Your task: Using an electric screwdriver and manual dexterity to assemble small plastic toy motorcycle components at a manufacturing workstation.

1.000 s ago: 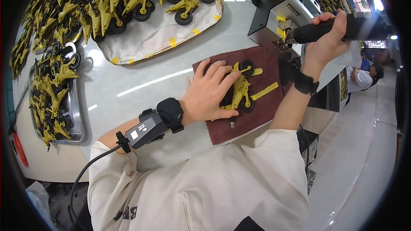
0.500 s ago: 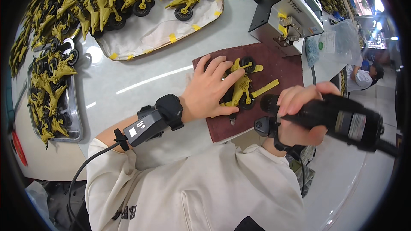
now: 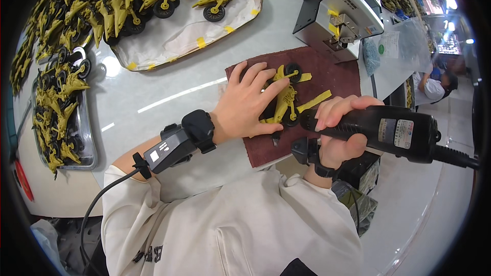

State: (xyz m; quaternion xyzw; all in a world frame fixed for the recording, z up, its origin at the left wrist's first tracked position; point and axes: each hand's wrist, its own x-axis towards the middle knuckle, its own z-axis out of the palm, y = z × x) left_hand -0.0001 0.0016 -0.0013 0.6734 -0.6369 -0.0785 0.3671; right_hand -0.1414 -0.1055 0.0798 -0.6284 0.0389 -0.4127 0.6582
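Observation:
My left hand [image 3: 245,99] presses down over a yellow and black toy motorcycle [image 3: 284,99], thumb on one side and fingers on the other. The toy lies on its side on a dark red cloth [image 3: 332,76], partly hidden by the palm. In my right hand [image 3: 342,128] is a black electric screwdriver [image 3: 394,129], its cord running off to the right. Its front end is close to the lower wheel of the toy; whether it touches, I cannot tell. Strips of yellow tape [image 3: 314,100] stick to the cloth.
A metal box-shaped machine [image 3: 322,20] stands behind the cloth. At the back left, a paper-lined tray [image 3: 179,53] holds many toy motorcycles; a metal tray [image 3: 92,143] at left holds more. A plastic bag [image 3: 399,46] lies at right, with a person [image 3: 432,87] seated beyond.
The screwdriver in my right hand has moved left, its front end closer to the toy motorcycle, and its body has levelled. My left hand keeps its hold on the toy.

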